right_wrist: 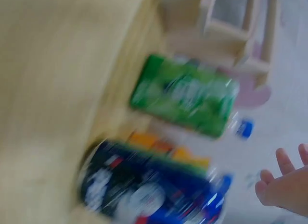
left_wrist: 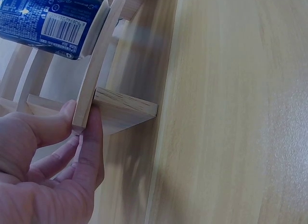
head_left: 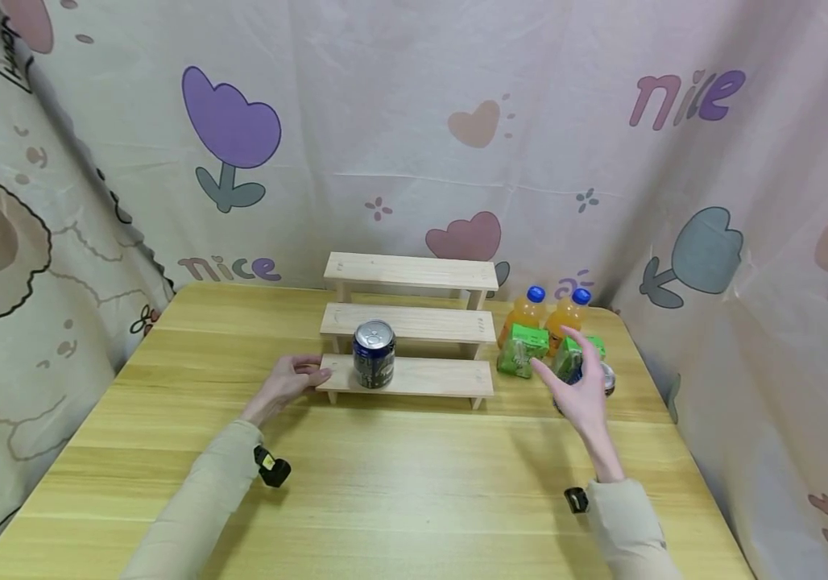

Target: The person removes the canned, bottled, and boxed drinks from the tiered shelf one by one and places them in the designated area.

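Observation:
My left hand (head_left: 291,385) pinches the left end of the lowest step of a three-step wooden rack (head_left: 443,377), thumb on top and fingers under the board in the left wrist view. On that step stands a dark blue drink can (head_left: 374,354), upright, left of its middle. My right hand (head_left: 579,385) is at the right with thumb and fingers spread, holding nothing. Close to it stands a second blue can (right_wrist: 154,185), largely hidden behind the hand in the head view. Green juice cartons (head_left: 523,351) stand beside that can.
Two orange juice bottles (head_left: 528,310) with blue caps stand behind the cartons, right of the rack. The wooden table (head_left: 414,483) ends at a printed curtain (head_left: 385,121) behind, with more curtain along both sides.

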Motion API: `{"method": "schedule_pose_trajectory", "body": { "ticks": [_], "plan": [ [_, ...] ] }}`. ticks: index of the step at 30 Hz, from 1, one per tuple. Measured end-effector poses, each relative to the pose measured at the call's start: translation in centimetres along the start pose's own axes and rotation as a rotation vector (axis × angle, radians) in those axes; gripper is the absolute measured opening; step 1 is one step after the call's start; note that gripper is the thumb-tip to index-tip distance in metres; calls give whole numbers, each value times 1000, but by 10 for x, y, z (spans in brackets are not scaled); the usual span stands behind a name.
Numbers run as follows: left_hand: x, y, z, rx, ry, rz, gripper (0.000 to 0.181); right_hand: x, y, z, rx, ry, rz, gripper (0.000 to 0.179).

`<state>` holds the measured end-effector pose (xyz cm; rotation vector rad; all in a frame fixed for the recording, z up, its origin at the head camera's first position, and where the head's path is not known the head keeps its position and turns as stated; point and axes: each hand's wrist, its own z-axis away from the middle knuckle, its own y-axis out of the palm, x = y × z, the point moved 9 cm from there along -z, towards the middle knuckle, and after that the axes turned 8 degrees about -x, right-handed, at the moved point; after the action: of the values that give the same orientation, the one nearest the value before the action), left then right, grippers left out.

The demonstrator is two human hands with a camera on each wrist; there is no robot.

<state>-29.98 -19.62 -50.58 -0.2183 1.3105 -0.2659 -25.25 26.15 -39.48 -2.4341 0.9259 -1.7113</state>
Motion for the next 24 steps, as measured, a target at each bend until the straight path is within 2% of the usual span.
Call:
{"method": "schedule_pose_trajectory", "body": {
  "ticks": [5, 15, 24],
  "plan": [
    [-1, 0, 1, 5, -1, -2, 57, 24, 38, 4, 120, -39, -68, 70],
    [-2, 1, 2, 11, -14, 21, 57, 55, 116, 25, 353, -31, -154, 81],
    [-1, 1, 1, 11, -17, 31, 57, 72, 170, 37, 479, -24, -176, 81]
  ]
}}
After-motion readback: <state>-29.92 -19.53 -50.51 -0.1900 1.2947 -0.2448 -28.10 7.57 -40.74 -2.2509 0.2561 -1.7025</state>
